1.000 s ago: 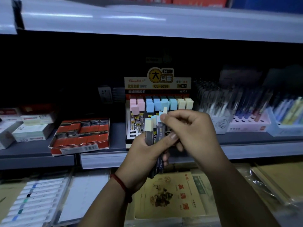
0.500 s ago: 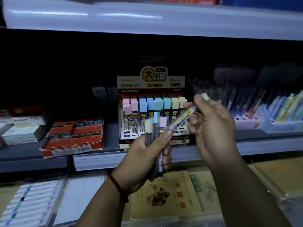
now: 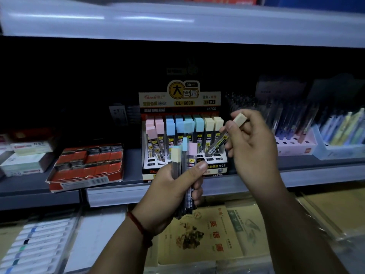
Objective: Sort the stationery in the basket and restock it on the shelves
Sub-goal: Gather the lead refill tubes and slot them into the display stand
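My left hand [image 3: 173, 186] grips a bundle of pencil-lead tubes [image 3: 184, 161] upright, with yellow, blue and pink caps showing above the thumb. My right hand [image 3: 250, 141] holds a single yellow-capped lead tube [image 3: 221, 140] tilted, its lower end just over the front right slots of the lead display box [image 3: 183, 135]. That box stands on the middle shelf and holds rows of pink, blue and yellow capped tubes; its front slots are partly vacant. No basket is in view.
A red carton of small boxes [image 3: 87, 165] lies left of the display. White boxes [image 3: 25, 159] sit far left. Pen trays [image 3: 296, 143] stand to the right. Exercise books [image 3: 205, 234] and marker sets [image 3: 35, 248] fill the lower shelf. The upper shelf edge [image 3: 177, 22] overhangs.
My right hand pulled one yellow-capped tube out of the bundle, lifted it up and to the right, and now angles it down toward the display box. The left hand stays put.
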Available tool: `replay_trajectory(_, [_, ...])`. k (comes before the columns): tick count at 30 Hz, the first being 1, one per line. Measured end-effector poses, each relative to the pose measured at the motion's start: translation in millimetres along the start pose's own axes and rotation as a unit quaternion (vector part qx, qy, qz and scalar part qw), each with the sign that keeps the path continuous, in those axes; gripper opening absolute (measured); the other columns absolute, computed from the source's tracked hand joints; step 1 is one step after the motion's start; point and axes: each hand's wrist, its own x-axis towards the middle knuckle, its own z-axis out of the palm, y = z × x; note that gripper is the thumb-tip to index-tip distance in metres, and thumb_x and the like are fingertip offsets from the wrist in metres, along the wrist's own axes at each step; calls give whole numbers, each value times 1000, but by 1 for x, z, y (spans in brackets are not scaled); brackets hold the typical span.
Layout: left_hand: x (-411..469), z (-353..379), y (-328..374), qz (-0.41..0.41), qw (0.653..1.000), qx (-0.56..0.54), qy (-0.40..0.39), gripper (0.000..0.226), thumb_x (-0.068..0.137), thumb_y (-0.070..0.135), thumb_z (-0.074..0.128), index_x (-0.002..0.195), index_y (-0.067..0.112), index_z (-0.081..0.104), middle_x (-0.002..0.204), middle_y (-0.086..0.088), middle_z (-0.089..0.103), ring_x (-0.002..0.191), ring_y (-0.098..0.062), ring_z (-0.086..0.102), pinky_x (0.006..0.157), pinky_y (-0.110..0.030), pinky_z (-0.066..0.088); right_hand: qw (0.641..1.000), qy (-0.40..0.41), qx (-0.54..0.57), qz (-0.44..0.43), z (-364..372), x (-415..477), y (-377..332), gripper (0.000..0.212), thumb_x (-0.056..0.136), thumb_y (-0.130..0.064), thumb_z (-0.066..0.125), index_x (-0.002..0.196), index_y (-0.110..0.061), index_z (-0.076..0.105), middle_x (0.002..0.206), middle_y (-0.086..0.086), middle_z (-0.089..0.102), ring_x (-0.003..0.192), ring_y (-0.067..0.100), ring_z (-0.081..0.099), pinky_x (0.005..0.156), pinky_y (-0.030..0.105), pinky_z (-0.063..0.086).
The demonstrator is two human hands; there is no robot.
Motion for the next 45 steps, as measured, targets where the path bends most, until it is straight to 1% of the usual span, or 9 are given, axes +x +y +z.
replay_trajectory(3, [0, 0, 0, 1, 1000, 10, 3, 36, 95, 30, 65, 62, 19, 56, 62, -4, 42, 55, -20, 43, 55, -32, 41, 997, -36, -64, -23, 2, -1, -2, 26, 105, -27, 52, 130, -28, 56, 85, 12, 67, 68, 28, 61, 61, 46, 53])
replay_trajectory(11, [0, 3, 1, 5, 1000, 17, 15, 37, 95, 30, 65, 64, 16, 52, 61, -5, 41, 54, -20, 41, 54, -33, 39, 984, -61, -165, -40, 9, -1, 5, 48, 105, -31, 51, 153, -27, 43, 98, -9, 43, 82, -4, 47, 71, 2, 34])
replay_trajectory(16, [0, 6, 0, 12, 999, 22, 38, 38, 95, 29, 66, 64, 14, 50, 61, -6, 39, 51, -20, 39, 51, -32, 37, 986, -29, -161, -38, 10, -6, -5, 58, 101, -38, 57, 154, -30, 36, 106, -4, 43, 74, 11, 49, 68, 21, 41])
replay_trajectory(19, [4, 8, -2, 18, 998, 29, 60, 39, 94, 30, 68, 65, 12, 50, 61, -8, 40, 50, -21, 39, 52, -31, 38, 990, -36, -97, -90, 10, -9, -21, 23, 97, -29, 66, 119, -23, 61, 91, 2, 51, 63, 19, 49, 60, 36, 44])
replay_trajectory(23, [6, 13, -5, 14, 992, 71, 102, 38, 94, 30, 65, 63, 12, 53, 55, -10, 47, 47, -23, 44, 53, -33, 42, 979, -155, -67, -115, 13, -16, -34, 8, 89, -29, 76, 87, -23, 71, 87, -1, 53, 80, 16, 55, 66, 22, 45])
replay_trajectory(30, [9, 18, -11, -14, 982, 109, 155, 34, 92, 12, 54, 59, 16, 59, 46, -15, 49, 43, -23, 43, 52, -39, 35, 965, -206, -141, -78, 13, -17, -33, 23, 78, -37, 83, 89, -34, 64, 92, -11, 46, 80, 6, 53, 69, 28, 49])
replay_trajectory(35, [10, 18, -11, 9, 988, 84, 133, 26, 91, 16, 65, 69, 8, 53, 49, -11, 48, 44, -22, 45, 51, -32, 40, 986, -168, -13, 5, 14, -16, -37, 14, 79, -20, 85, 83, -17, 72, 91, 4, 47, 70, 4, 47, 64, 11, 44])
replay_trajectory(40, [10, 15, -13, 24, 990, 89, 108, 23, 73, 23, 72, 74, 10, 53, 48, -10, 47, 43, -22, 43, 51, -33, 42, 988, -92, 103, 68, 14, -13, -35, 7, 82, -14, 82, 86, -14, 76, 90, 13, 47, 69, 14, 49, 62, 26, 53])
replay_trajectory(45, [11, 10, -17, 2, 994, 69, 88, 28, 80, 21, 77, 86, 7, 53, 52, -8, 45, 48, -22, 41, 54, -39, 42, 974, -62, 182, 121, 11, -13, -33, 10, 88, -15, 76, 96, -9, 73, 81, 14, 55, 61, 16, 52, 50, 26, 43])
